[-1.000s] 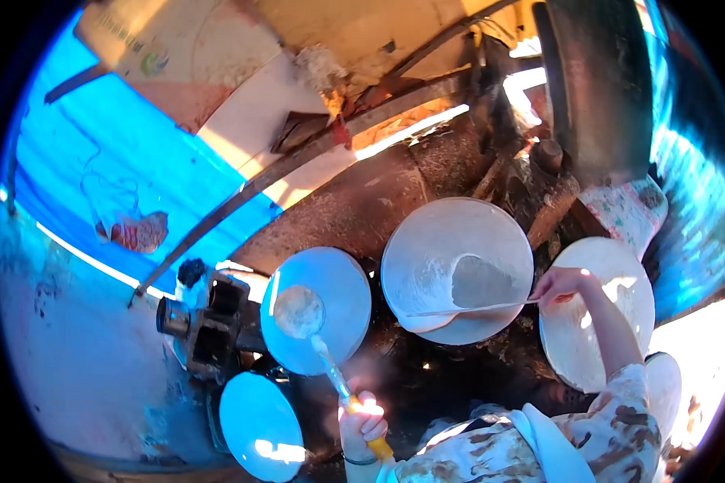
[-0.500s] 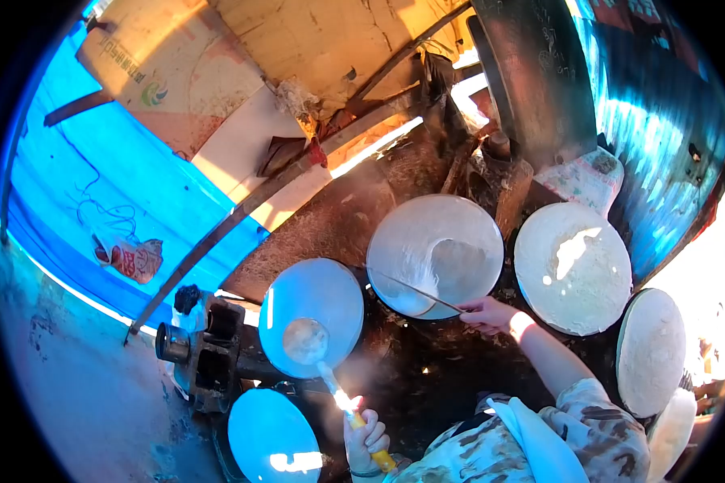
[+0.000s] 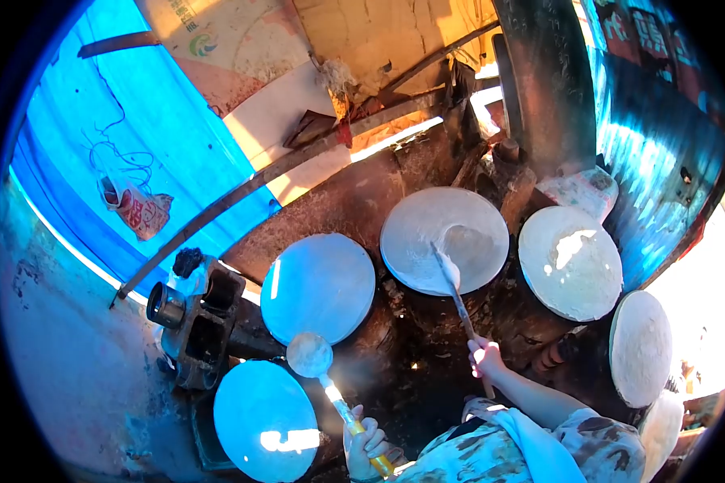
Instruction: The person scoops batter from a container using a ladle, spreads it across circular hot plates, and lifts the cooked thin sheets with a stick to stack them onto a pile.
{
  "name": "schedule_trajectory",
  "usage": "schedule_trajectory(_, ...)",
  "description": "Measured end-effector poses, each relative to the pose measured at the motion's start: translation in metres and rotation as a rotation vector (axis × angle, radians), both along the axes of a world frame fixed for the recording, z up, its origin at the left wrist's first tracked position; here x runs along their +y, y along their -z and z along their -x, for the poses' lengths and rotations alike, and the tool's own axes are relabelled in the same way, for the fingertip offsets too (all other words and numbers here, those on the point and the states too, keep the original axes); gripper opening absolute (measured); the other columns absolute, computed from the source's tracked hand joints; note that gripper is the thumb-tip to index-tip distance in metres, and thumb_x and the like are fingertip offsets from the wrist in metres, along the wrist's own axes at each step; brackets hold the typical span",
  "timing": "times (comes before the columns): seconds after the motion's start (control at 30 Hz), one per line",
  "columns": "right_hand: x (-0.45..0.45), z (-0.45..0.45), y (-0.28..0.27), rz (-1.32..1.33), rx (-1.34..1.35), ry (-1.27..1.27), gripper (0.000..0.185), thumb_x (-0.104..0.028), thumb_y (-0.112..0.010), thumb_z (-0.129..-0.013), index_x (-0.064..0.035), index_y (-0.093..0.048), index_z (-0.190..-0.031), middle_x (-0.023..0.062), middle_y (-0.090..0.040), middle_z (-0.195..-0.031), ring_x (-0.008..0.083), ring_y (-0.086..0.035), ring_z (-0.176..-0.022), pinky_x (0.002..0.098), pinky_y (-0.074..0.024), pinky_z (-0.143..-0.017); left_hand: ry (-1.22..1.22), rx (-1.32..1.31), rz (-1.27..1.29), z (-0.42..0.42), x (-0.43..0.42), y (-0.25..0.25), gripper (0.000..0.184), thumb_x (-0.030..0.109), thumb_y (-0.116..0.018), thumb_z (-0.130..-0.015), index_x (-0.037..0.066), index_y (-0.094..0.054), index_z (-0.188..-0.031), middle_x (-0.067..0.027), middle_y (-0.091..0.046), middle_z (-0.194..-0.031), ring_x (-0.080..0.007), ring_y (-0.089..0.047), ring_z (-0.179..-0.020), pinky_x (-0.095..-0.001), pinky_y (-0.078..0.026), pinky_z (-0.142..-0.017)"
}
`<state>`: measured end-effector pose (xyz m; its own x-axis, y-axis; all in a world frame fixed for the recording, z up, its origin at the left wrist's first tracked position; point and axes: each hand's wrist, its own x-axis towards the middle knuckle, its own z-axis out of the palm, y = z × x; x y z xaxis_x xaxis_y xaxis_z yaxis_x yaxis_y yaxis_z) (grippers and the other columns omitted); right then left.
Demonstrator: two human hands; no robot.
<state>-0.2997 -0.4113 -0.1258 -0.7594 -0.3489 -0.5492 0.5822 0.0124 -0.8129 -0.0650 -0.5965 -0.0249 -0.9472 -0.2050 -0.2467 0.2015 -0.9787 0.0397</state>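
Note:
My left hand (image 3: 366, 444) is wrapped round the yellow lower handle of a ladle (image 3: 309, 354). The ladle's round bowl is pale with white residue and hangs between two round griddles, the blue-lit left griddle (image 3: 318, 278) and the lower-left griddle (image 3: 267, 435). My right hand (image 3: 485, 357) grips the handle of a long spatula (image 3: 463, 310). A white clump of what looks like batter clings to its blade, which is over the near part of the middle griddle (image 3: 411, 233). That griddle has a white coat with a greyer, rounded patch right of centre.
To the right stand another white-coated griddle (image 3: 568, 266) and a tilted one (image 3: 643, 350). A rusty metal block with square openings (image 3: 209, 322) is at the left. A metal bar (image 3: 242, 189) crosses behind. A dark pipe (image 3: 548, 80) rises at the back. Some steam drifts here.
The spatula has swung from lying crosswise to pointing away, and my right hand has moved down nearer my body. The ladle bowl has left the left griddle's surface and come below its edge.

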Motion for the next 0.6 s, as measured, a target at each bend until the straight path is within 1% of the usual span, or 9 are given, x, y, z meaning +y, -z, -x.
schedule_trajectory(0.1, 0.011, 0.003, 0.006, 0.08, -0.011, 0.204, 0.009, -0.017, -0.042, -0.092, -0.0134, -0.05, -0.091, -0.0025, -0.035, -0.05, 0.0075, -0.034, -0.036, 0.0236, -0.0286, -0.029, 0.032, 0.037, 0.06, 0.003, -0.003, -0.001, 0.03, 0.018, -0.031, -0.096, 0.01, -0.041, -0.123, -0.0023, -0.036, -0.068, -0.0102, -0.033, -0.051, -0.0217, -0.031, -0.043)
schedule_trajectory(0.13, 0.002, -0.001, 0.022, 0.016, 0.099, 0.249, 0.014, -0.018, -0.044, -0.092, -0.0108, -0.052, -0.1, -0.0015, -0.038, -0.051, 0.0085, -0.035, -0.035, 0.0249, -0.0305, -0.03, -0.113, -0.135, 0.238, 0.004, 0.009, -0.008, 0.043, -0.003, -0.04, -0.087, 0.008, -0.035, -0.128, -0.0054, -0.04, -0.078, -0.0057, -0.038, -0.05, -0.0158, -0.038, -0.042)
schedule_trajectory(0.17, -0.014, -0.004, 0.032, -0.047, 0.209, 0.295, 0.023, -0.019, -0.046, -0.092, -0.0082, -0.055, -0.109, -0.0005, -0.04, -0.052, 0.0094, -0.037, -0.035, 0.0262, -0.0323, -0.031, -0.107, -0.129, 0.241, 0.01, 0.011, -0.008, 0.043, -0.003, -0.04, -0.087, 0.008, -0.035, -0.128, -0.0054, -0.04, -0.078, -0.0057, -0.038, -0.05, -0.0158, -0.038, -0.042)
schedule_trajectory(0.2, -0.029, -0.016, 0.008, -0.075, 0.225, 0.217, 0.025, -0.02, -0.05, -0.09, -0.0063, -0.056, -0.111, 0.0026, -0.047, -0.055, 0.0102, -0.041, -0.037, 0.0272, -0.0351, -0.033, -0.101, -0.103, 0.195, 0.015, 0.012, -0.007, 0.042, -0.003, -0.04, -0.087, 0.008, -0.036, -0.128, -0.0054, -0.04, -0.078, -0.0058, -0.039, -0.05, -0.0157, -0.038, -0.042)
schedule_trajectory(0.27, -0.031, -0.024, 0.02, -0.222, 0.37, -0.052, 0.03, -0.019, -0.051, -0.089, -0.0067, -0.056, -0.116, 0.0055, -0.054, -0.06, 0.0122, -0.046, -0.039, 0.028, -0.0386, -0.036, -0.072, -0.076, 0.134, 0.024, 0.011, -0.009, 0.041, -0.003, -0.04, -0.087, 0.007, -0.036, -0.127, -0.0052, -0.04, -0.078, -0.0058, -0.04, -0.051, -0.0156, -0.038, -0.042)
schedule_trajectory(0.3, -0.025, -0.022, -0.01, -0.284, 0.254, -0.171, 0.031, -0.019, -0.05, -0.089, -0.0077, -0.056, -0.117, 0.0062, -0.056, -0.061, 0.0131, -0.047, -0.039, 0.0285, -0.0393, -0.036, -0.046, -0.071, 0.123, 0.029, 0.01, -0.011, 0.041, -0.003, -0.04, -0.087, 0.007, -0.037, -0.127, -0.0051, -0.04, -0.078, -0.0058, -0.04, -0.051, -0.0157, -0.038, -0.042)
schedule_trajectory(0.47, 0.057, 0.038, -0.006, -0.359, 0.186, -0.066, 0.032, -0.021, -0.048, -0.09, -0.0093, -0.055, -0.119, 0.0021, -0.046, -0.054, 0.0121, -0.042, -0.036, 0.0275, -0.0417, -0.034, 0.049, -0.037, 0.118, 0.043, 0.007, -0.013, 0.04, -0.002, -0.041, -0.088, 0.006, -0.037, -0.127, -0.0054, -0.041, -0.078, -0.0059, -0.041, -0.051, -0.0163, -0.039, -0.043)
schedule_trajectory(0.57, 0.053, 0.061, -0.003, -0.279, 0.099, 0.106, 0.029, -0.02, -0.046, -0.09, -0.0067, -0.056, -0.114, 0.002, -0.044, -0.053, 0.0112, -0.041, -0.036, 0.0281, -0.0423, -0.033, 0.017, -0.06, 0.077, 0.056, 0.013, -0.019, 0.04, -0.001, -0.041, -0.088, 0.005, -0.038, -0.127, -0.0057, -0.042, -0.079, -0.0059, -0.041, -0.051, -0.0163, -0.039, -0.043)
schedule_trajectory(0.6, 0.041, 0.055, -0.008, -0.253, 0.189, 0.171, 0.029, -0.02, -0.046, -0.09, -0.0053, -0.057, -0.113, 0.0035, -0.045, -0.053, 0.013, -0.043, -0.036, 0.0291, -0.0438, -0.033, 0.024, -0.051, 0.091, 0.059, 0.013, -0.015, 0.041, -0.002, -0.041, -0.088, 0.006, -0.037, -0.128, -0.0064, -0.042, -0.08, -0.0059, -0.041, -0.05, -0.0162, -0.038, -0.043)
